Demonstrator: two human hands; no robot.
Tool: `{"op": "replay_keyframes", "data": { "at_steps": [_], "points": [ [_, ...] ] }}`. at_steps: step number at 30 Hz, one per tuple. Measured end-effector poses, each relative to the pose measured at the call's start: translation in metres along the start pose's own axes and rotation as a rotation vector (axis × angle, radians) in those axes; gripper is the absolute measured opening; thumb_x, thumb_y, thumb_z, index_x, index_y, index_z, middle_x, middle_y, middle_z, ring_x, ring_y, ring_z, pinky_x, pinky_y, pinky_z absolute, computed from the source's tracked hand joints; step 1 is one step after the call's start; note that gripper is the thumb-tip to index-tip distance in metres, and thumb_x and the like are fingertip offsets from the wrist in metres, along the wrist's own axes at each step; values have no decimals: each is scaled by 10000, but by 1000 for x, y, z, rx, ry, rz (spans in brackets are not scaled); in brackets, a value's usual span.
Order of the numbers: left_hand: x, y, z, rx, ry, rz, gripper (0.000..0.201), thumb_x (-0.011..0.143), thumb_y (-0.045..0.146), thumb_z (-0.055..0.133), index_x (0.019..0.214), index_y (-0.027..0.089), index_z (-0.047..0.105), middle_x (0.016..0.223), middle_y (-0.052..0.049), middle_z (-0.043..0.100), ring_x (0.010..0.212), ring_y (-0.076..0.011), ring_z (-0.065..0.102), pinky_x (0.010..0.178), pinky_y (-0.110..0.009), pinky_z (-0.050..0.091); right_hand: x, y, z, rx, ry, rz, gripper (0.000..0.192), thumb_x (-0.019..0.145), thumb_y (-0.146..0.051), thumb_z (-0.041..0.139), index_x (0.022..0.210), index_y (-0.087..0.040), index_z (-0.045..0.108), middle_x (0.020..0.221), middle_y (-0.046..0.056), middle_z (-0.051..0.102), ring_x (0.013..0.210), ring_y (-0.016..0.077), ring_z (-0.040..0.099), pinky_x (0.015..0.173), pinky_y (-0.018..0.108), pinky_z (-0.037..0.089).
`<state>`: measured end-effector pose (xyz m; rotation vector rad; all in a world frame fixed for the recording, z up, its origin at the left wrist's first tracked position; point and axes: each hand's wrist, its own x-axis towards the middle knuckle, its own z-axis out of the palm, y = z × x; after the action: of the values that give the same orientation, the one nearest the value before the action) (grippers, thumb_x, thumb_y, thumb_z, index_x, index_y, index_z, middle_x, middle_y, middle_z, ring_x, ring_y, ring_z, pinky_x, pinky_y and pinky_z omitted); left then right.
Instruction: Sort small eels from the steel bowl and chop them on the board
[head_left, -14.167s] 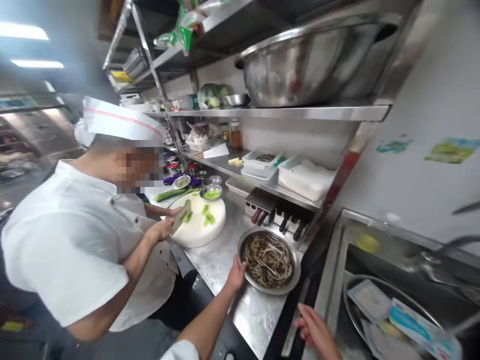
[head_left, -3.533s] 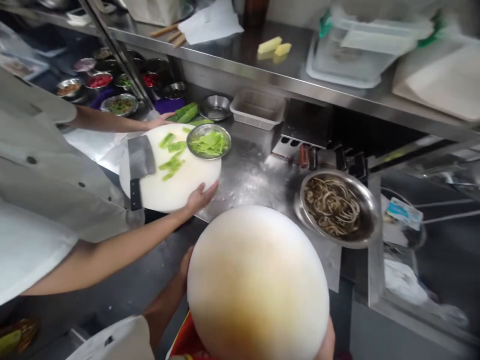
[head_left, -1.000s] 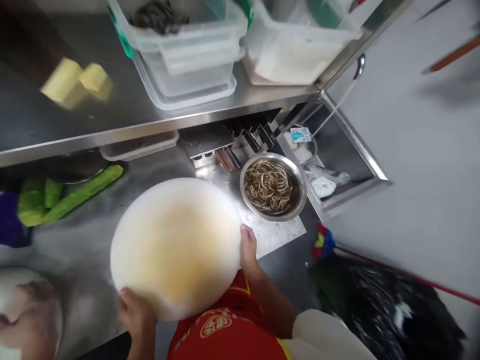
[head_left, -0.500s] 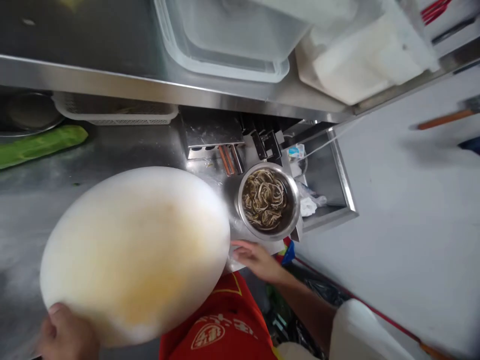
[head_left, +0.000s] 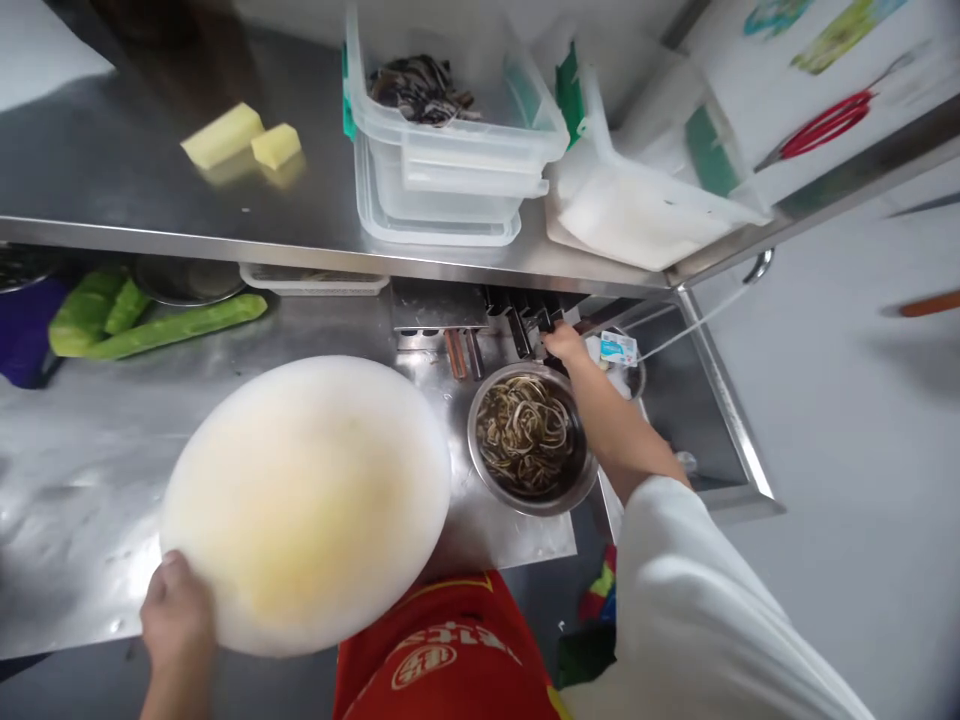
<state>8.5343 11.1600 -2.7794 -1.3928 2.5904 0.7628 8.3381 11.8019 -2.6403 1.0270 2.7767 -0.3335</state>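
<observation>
A big round white chopping board (head_left: 304,500) with a yellowish stained middle lies on the steel counter (head_left: 90,470) in front of me. My left hand (head_left: 176,620) grips its near left edge. To the board's right stands a steel bowl (head_left: 531,440) full of dark, thin eel-like strips. My right hand (head_left: 566,345) reaches over the bowl's far rim to the black knife handles (head_left: 525,320) in the rack under the shelf; whether its fingers have closed on a handle is not visible.
Long green vegetable pieces (head_left: 150,320) lie at the back left of the counter. The shelf above carries two yellow blocks (head_left: 240,140), stacked clear tubs (head_left: 442,150) and a white tub (head_left: 637,200). A sink (head_left: 675,400) lies right of the bowl.
My right hand let go of the board's right edge and moved up past the bowl to the knife rack. The board now rests on the counter under my left hand.
</observation>
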Motion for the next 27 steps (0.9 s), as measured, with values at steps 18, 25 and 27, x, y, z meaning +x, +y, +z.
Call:
{"op": "replay_keyframes", "data": {
  "at_steps": [18,25,27],
  "points": [
    [-12,18,-8,-240,-109,6,562,970,495,353,1214,83,646,1221,-238,667,1180,-399,599,988,-518,479,-115,18,-54,-200,433,-457,501,914,-313,453,1365,-109,529,1112,195,676,976,314,638,840,424,489],
    [-4,7,5,-360,-120,-5,551,969,486,377,1196,62,647,1206,-245,671,1158,-366,621,988,-483,478,-227,14,-18,-280,302,-776,510,969,-343,405,1445,-186,500,1083,142,641,936,278,614,776,370,498],
    [-3,6,6,-375,-128,-5,542,974,475,378,1204,61,644,1196,-241,676,1154,-359,627,989,-478,477,-248,-2,5,-292,216,-867,513,980,-310,389,1474,-212,482,1095,136,631,978,271,600,793,355,496]
  ]
}}
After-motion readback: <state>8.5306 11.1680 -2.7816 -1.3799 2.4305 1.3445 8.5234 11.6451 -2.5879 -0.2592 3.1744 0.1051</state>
